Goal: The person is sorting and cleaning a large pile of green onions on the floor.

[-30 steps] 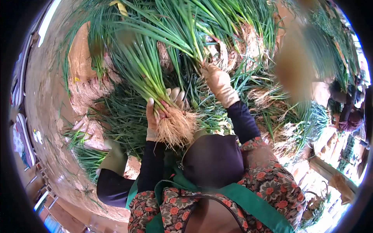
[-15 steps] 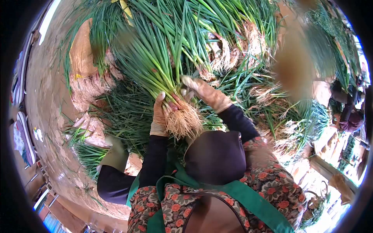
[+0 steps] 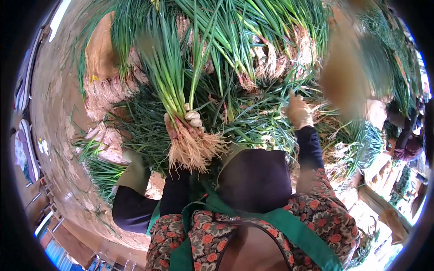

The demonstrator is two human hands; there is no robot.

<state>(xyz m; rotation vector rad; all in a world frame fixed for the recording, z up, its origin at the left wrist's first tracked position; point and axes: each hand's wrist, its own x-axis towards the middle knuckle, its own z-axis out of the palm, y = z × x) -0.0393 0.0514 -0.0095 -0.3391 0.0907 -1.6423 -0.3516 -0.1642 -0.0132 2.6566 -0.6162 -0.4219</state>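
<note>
My gloved left hand [image 3: 194,119] is wrapped around a bunch of spring onions [image 3: 170,86] just above the roots. Its pale fingertips show at the right side of the stems, while the rest of the hand is behind the bunch. Long green leaves point away from me, and the tangled pale roots [image 3: 194,149] hang toward my body. Out to the right, my gloved right hand [image 3: 299,113] is over loose green leaves, apart from the bunch. Its fingers are partly extended and I see nothing held in them.
More spring onions [image 3: 266,27] lie heaped ahead, with rooted bundles [image 3: 113,92] at the left. Loose trimmings [image 3: 257,122] cover the ground between. Two knees are bent close below my hands, one under dark cloth [image 3: 253,180]. Another person [image 3: 407,140] is at the far right.
My right hand has left the bunch and moved right over the loose leaves. The bunch in my left hand has shifted slightly left and turned more upright.
</note>
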